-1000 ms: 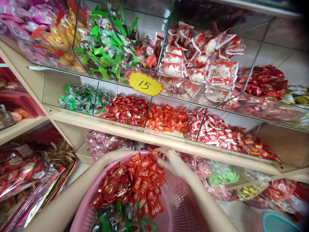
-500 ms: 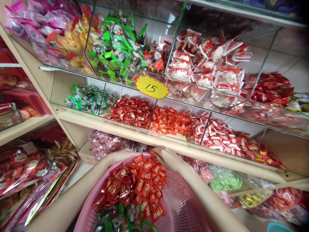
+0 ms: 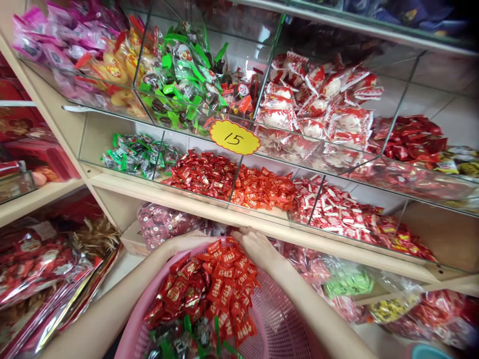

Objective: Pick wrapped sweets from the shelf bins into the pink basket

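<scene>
A pink plastic basket (image 3: 136, 299) with perforated sides fills the lower middle, tipped so that its inside faces me. At its far rim, on the left, my left hand (image 3: 190, 240) is closed over the edge, with the fingertips mostly hidden. My right hand (image 3: 256, 245) grips the same rim further right, its fingers curled and partly out of sight. Inside lie bright red wrapped candies (image 3: 226, 279), darker red wrapped candies (image 3: 179, 291) to their left, and green-and-clear wrapped candies (image 3: 183, 339) nearest me.
Above the basket runs a wooden shelf edge (image 3: 179, 204) with glass compartments of red candies (image 3: 209, 174) and others. A yellow price tag (image 3: 235, 137) marked 15 hangs over them. Bagged goods (image 3: 168, 224) sit beneath the shelf; foil packages (image 3: 41, 269) stand at left.
My right hand has shifted slightly left along the basket's rim. The left hand and the candies in the basket look nearly unchanged.
</scene>
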A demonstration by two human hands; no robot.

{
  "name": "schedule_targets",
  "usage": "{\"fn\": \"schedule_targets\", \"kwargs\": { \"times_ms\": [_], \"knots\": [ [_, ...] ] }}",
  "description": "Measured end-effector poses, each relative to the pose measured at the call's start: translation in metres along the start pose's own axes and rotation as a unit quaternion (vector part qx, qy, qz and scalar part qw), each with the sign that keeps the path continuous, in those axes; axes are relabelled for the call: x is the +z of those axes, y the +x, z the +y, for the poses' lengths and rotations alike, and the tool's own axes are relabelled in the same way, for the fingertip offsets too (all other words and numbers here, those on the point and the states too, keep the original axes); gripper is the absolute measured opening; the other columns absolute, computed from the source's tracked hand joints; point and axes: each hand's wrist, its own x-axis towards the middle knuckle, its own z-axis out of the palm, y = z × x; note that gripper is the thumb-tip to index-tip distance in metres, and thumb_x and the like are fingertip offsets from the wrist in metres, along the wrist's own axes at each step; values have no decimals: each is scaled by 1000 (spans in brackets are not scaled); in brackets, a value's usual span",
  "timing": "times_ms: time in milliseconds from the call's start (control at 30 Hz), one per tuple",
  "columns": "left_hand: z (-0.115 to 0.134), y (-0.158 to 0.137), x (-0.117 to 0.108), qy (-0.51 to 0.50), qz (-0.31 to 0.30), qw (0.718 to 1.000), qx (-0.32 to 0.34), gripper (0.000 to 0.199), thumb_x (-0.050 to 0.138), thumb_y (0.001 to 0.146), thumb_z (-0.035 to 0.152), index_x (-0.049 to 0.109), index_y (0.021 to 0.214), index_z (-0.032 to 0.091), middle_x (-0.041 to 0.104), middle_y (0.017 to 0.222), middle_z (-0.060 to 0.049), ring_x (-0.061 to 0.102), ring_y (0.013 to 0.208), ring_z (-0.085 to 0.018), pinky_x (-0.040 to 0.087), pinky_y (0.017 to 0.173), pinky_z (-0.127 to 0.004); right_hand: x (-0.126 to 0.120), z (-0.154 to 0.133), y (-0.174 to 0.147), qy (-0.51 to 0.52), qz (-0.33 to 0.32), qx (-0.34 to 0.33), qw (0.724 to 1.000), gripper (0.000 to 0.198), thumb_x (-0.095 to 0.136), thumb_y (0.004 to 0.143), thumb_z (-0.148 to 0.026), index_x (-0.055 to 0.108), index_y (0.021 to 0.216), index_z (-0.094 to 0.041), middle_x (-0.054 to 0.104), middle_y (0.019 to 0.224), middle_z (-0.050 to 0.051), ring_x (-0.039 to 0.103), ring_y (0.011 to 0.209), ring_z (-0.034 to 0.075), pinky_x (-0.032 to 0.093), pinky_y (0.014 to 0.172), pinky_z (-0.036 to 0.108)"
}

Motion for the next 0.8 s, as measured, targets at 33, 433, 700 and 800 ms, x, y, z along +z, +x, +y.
{"fn": "schedule_targets", "kwargs": {
  "times_ms": [33,433,700,800],
  "knots": [
    [-1,1,0,-3,1,1000,1,55,58,74,56,68,107,13,67,107,-8,60,103,-25,43,93,-31,1,-1,0,-1,-1,5,1000,30,37,88,-6,57,108,-16,64,102,11,61,94,21,44,78,28],
    [1,0,0,2,4,1000,6,52,58,75,56,70,104,15,68,105,-4,61,99,-22,43,92,-29,15,-4,6,11,27,-17,999,25,36,92,-11,56,102,-19,60,102,9,59,95,19,43,77,27],
    [1,0,0,14,10,1000,22,48,58,75,56,72,97,16,70,97,-3,61,90,-20,45,84,-27,20,-6,7,56,56,-18,997,27,31,95,-18,57,101,-18,61,100,9,57,95,19,43,82,29],
    [2,0,0,30,17,999,11,50,57,74,57,72,95,14,70,95,-5,62,88,-21,46,82,-28,16,-6,5,53,51,4,997,26,33,95,-21,58,98,-18,62,96,8,57,92,19,43,80,28]
  ]
}}
